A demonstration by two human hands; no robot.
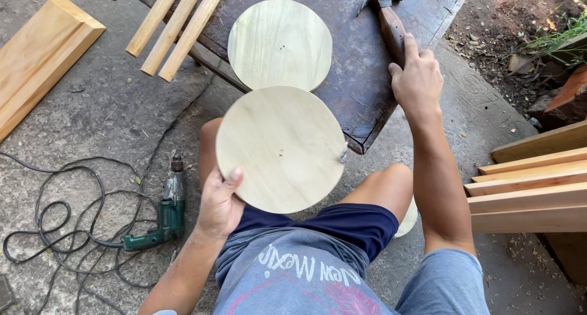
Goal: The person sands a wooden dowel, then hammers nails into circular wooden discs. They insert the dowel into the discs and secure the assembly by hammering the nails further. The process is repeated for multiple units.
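The left hand (219, 206) is bent up from a forearm that comes in from the lower left. Its grip is closed on the lower left rim of a pale round wooden disc (281, 148), thumb across the face and fingers hidden behind. The disc is held in the air over the person's knees, just in front of the near corner of the dark worn wooden counter (367, 76), its flat face turned up toward the camera; being round, it shows no long axis.

The right arm reaches straight forward, and the right hand (417, 79) is wrapped over the brown wooden handle of a claw hammer (388, 15) lying on the counter. The hammer's long axis runs away from the person, metal head at the far end. A second pale round disc (280, 44) lies flat on the counter, left of the hammer.
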